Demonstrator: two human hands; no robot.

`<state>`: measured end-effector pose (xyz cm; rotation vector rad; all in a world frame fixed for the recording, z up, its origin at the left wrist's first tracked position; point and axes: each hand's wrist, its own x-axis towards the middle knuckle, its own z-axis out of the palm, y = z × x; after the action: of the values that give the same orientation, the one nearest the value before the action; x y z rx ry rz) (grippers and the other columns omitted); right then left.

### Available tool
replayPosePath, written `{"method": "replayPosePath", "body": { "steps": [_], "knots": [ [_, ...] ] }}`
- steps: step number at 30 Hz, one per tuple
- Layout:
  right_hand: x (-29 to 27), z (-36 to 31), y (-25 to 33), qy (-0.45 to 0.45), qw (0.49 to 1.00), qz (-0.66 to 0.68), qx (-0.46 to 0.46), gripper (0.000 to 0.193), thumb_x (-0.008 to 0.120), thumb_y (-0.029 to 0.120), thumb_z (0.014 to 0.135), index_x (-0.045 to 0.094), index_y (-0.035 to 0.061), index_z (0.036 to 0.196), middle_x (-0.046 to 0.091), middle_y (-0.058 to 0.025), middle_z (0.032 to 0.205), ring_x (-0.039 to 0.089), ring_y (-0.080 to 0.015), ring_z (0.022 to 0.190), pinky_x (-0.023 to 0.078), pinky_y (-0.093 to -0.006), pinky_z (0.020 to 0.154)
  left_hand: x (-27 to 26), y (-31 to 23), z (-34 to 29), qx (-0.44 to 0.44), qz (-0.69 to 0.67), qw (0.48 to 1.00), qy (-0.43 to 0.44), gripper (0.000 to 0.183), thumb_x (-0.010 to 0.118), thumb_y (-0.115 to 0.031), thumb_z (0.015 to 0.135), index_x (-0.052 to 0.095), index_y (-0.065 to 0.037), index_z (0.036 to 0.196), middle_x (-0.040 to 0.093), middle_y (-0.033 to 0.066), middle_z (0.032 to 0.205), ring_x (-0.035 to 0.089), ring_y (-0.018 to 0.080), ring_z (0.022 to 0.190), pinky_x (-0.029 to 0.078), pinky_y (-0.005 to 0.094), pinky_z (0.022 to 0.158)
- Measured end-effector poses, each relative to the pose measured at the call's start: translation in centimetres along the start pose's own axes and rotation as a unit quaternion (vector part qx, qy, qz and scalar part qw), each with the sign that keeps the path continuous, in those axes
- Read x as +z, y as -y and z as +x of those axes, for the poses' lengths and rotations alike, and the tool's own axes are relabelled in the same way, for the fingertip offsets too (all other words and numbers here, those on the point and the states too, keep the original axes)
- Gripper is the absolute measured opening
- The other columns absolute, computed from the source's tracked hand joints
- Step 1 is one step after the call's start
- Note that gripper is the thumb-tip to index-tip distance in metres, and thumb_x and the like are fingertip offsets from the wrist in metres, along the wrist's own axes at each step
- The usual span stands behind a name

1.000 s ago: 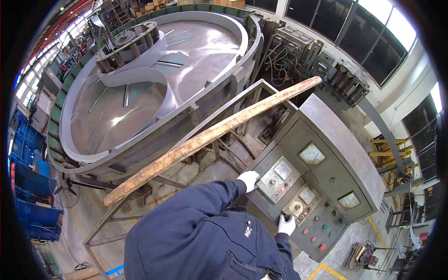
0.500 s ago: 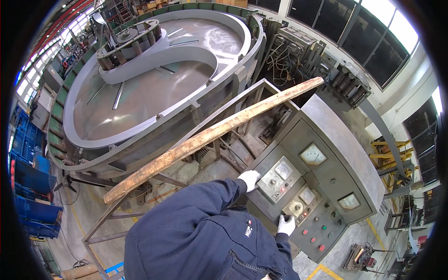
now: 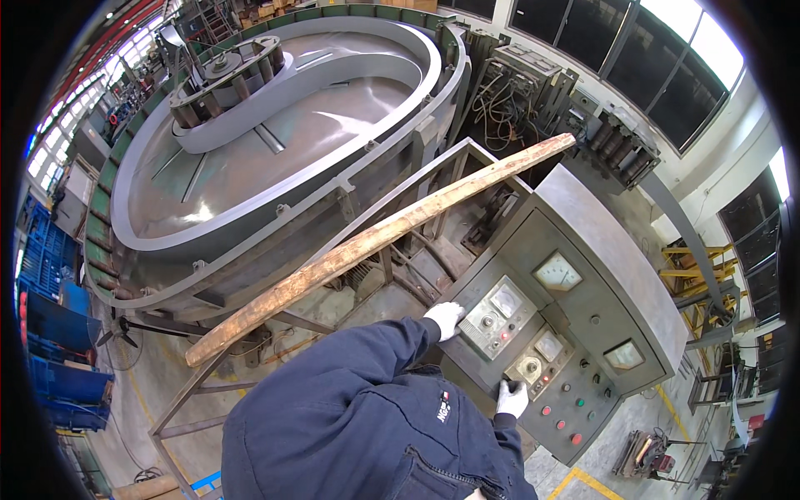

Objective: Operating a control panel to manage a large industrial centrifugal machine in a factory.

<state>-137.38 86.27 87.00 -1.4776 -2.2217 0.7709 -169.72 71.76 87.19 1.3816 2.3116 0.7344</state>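
Note:
A grey control console [image 3: 617, 267] stands in front of me to the right. My left hand [image 3: 446, 320], in a white glove, lies against the console's left edge, beside the upper control module [image 3: 487, 319] with its dial and meter. Its fingers look laid out on the edge. My right hand [image 3: 512, 399], also gloved, is at the lower left corner of the lower control module [image 3: 537, 358], just below its round knob [image 3: 530, 367]. Thumb and fingers close around a small dark part there, which I cannot make out. Red and green buttons [image 3: 576, 438] sit right of this hand.
A long wooden beam [image 3: 383, 246] slants across a metal frame [image 3: 179, 429] between me and a large round basin [image 3: 342, 200]. A wide grey metal strip [image 3: 333, 75] loops inside the basin around a roller unit [image 3: 225, 79]. Machinery with cables [image 3: 508, 92] stands behind.
The metal strip's inner bend in the basin has shifted to the right and away from me, and the loop is longer. Both hands stay in place on the console.

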Motion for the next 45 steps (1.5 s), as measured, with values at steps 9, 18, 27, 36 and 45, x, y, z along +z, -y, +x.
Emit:
{"method": "replayPosePath", "body": {
  "steps": [9, 18, 27, 36, 45],
  "knots": [
    [0.2, -0.1, -0.2, -0.003, 1.000, 0.018, -0.003, 0.025, 0.088, 0.020, 0.085, 0.070, 0.0020, 0.088, 0.074, -0.0152, 0.080, 0.069, -0.0282, 0.070, 0.057, -0.0409, 0.074, 0.3, 0.2, 0.1, -0.005, -0.005, 1.000, 0.002, 0.039, 0.079, -0.025, 0.082, 0.073, -0.005, 0.116, 0.072, 0.0229, 0.112, 0.068, 0.0435, 0.112, 0.055, 0.0523, 0.098],
    [0.3, -0.1, -0.4, -0.014, 1.000, 0.020, -0.019, 0.026, 0.088, 0.020, 0.084, 0.069, 0.0029, 0.086, 0.072, -0.0143, 0.076, 0.066, -0.0282, 0.067, 0.057, -0.0411, 0.071, 0.6, 0.5, 0.1, -0.005, -0.005, 1.000, -0.002, 0.040, 0.079, -0.025, 0.082, 0.072, -0.005, 0.116, 0.072, 0.0233, 0.113, 0.068, 0.0437, 0.113, 0.055, 0.0520, 0.099],
    [0.3, 0.0, -0.6, -0.015, 1.000, 0.011, -0.020, 0.027, 0.089, 0.021, 0.084, 0.069, 0.0027, 0.086, 0.072, -0.0155, 0.077, 0.068, -0.0310, 0.069, 0.057, -0.0426, 0.072, -0.3, -0.1, -0.1, -0.008, -0.001, 1.000, 0.010, 0.040, 0.079, -0.026, 0.084, 0.071, -0.005, 0.116, 0.071, 0.0226, 0.115, 0.067, 0.0427, 0.114, 0.055, 0.0513, 0.100],
    [0.3, 0.0, -0.6, -0.006, 1.000, 0.008, -0.007, 0.026, 0.087, 0.021, 0.085, 0.071, 0.0020, 0.088, 0.075, -0.0186, 0.084, 0.072, -0.0346, 0.076, 0.058, -0.0434, 0.077, -0.3, -0.1, 0.0, 0.002, 0.008, 1.000, 0.007, 0.035, 0.080, -0.025, 0.085, 0.071, -0.005, 0.112, 0.071, 0.0211, 0.115, 0.069, 0.0403, 0.114, 0.056, 0.0503, 0.099],
    [0.0, -0.1, 0.0, -0.004, 1.000, 0.009, 0.001, 0.025, 0.087, 0.021, 0.085, 0.071, 0.0023, 0.088, 0.075, -0.0182, 0.084, 0.072, -0.0329, 0.075, 0.058, -0.0428, 0.076, -0.3, -0.1, 0.0, -0.001, 0.013, 1.000, 0.015, 0.036, 0.080, -0.026, 0.086, 0.072, -0.006, 0.114, 0.071, 0.0210, 0.116, 0.068, 0.0403, 0.115, 0.055, 0.0499, 0.100]
  ]
}}
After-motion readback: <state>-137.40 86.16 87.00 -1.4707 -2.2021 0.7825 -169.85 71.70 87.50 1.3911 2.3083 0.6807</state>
